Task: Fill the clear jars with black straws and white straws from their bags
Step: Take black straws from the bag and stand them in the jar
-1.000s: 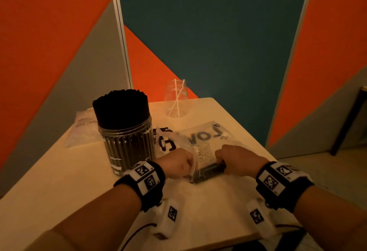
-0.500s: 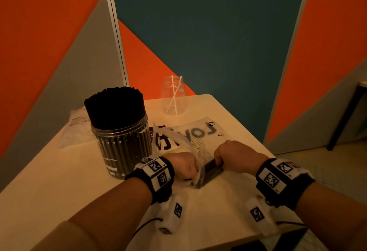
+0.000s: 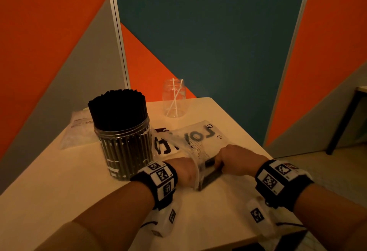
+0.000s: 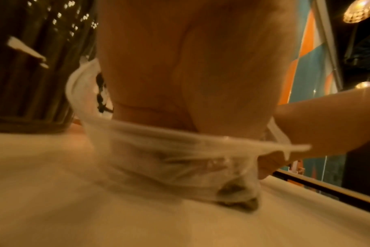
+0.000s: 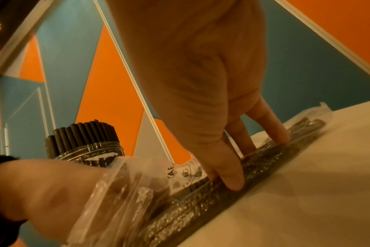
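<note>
The left hand [image 3: 185,170] has slid deeper into the bag [image 3: 195,143] – its grip is hidden, so I cannot tell. The right hand [image 3: 236,160] pins the black straws [image 5: 220,190] through the plastic on the table [image 3: 59,187], fingers [image 5: 232,175] straight – beside the full jar [image 3: 124,141].

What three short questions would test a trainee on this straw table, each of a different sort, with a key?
1. True or false: the large jar of black straws is nearly empty.
2. How many white straws stand in the small jar? A one, B two, C five.
3. Which hand presses from outside on the printed bag?

Key: 1 false, it is packed full. 2 B. 3 The right hand.
</note>
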{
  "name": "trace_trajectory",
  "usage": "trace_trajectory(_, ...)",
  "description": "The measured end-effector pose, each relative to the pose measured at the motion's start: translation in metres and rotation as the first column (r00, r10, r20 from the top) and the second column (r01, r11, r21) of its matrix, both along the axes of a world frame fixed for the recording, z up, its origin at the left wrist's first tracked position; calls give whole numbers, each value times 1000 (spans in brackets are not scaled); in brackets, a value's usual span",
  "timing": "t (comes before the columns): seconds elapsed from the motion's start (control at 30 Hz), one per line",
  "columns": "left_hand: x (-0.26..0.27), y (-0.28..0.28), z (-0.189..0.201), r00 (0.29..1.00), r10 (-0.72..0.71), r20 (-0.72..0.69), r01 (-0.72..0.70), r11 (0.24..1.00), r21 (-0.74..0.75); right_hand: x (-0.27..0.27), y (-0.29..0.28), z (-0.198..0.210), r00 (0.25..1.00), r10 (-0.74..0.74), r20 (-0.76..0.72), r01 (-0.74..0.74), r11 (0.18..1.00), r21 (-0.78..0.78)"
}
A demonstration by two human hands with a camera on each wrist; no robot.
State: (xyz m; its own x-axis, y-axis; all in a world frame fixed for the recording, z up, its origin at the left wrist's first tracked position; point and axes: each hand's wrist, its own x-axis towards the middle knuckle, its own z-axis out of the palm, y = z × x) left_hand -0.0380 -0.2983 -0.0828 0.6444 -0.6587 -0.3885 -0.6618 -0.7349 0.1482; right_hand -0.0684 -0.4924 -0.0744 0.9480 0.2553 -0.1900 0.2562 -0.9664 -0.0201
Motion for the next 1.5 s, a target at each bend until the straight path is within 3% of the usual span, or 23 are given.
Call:
trace_trajectory(0.3, -6, 12, -5, 998, 0, 57, 5, 997, -80, 4, 0, 0, 1000, 24, -4, -24, 1000, 0)
trace_trajectory(0.43, -9, 12, -3, 971, 141, 195, -108, 980, -168, 4, 1, 3, 1000, 5, -28, -5, 1000, -4)
trace_trajectory(0.63, -12, 38, 28, 938, 170, 303, -169, 985, -30, 7, 1, 4, 998, -34, -56, 35, 999, 10)
trace_trajectory(0.8, -46, 83, 71, 854, 168, 492, -208, 978, 27, 10, -1, 1, 996, -70, -53, 71, 997, 24)
trace_trajectory(1.03, -94, 136, 131, 672, 341, 657, -352, 928, -122, 12, -1, -8, 995, -97, -20, 98, 993, 61)
trace_trajectory(1.1, -98, 135, 129, 671, 376, 640, -333, 923, -193, 11, 1, -8, 994, -101, -40, 105, 990, 92)
trace_trajectory(1.17, -95, 130, 121, 720, 417, 555, -324, 909, -263, 9, 6, -5, 991, -124, -50, 130, 981, 144)
trace_trajectory(1.23, -89, 128, 110, 757, 458, 465, -323, 882, -344, 8, 13, 4, 987, -154, 35, 141, 958, 251)
trace_trajectory(1.27, -86, 127, 105, 772, 471, 427, -317, 868, -382, 6, 17, 11, 978, -189, 92, 141, 914, 381)
trace_trajectory(1.3, -84, 126, 101, 790, 478, 385, -311, 852, -421, 3, 22, 21, 962, -243, 127, 128, 808, 575)
trace_trajectory(1.37, -81, 124, 94, 831, 470, 299, -285, 820, -497, -2, 36, 44, 932, -351, 87, 77, 430, 900)
trace_trajectory(1.43, -79, 121, 91, 863, 445, 239, -257, 795, -549, -5, 52, 66, 931, -366, 18, 31, 126, 991)
trace_trajectory(1.5, -78, 117, 88, 892, 411, 190, -242, 787, -568, -4, 68, 80, 928, -370, 43, -40, 15, 999)
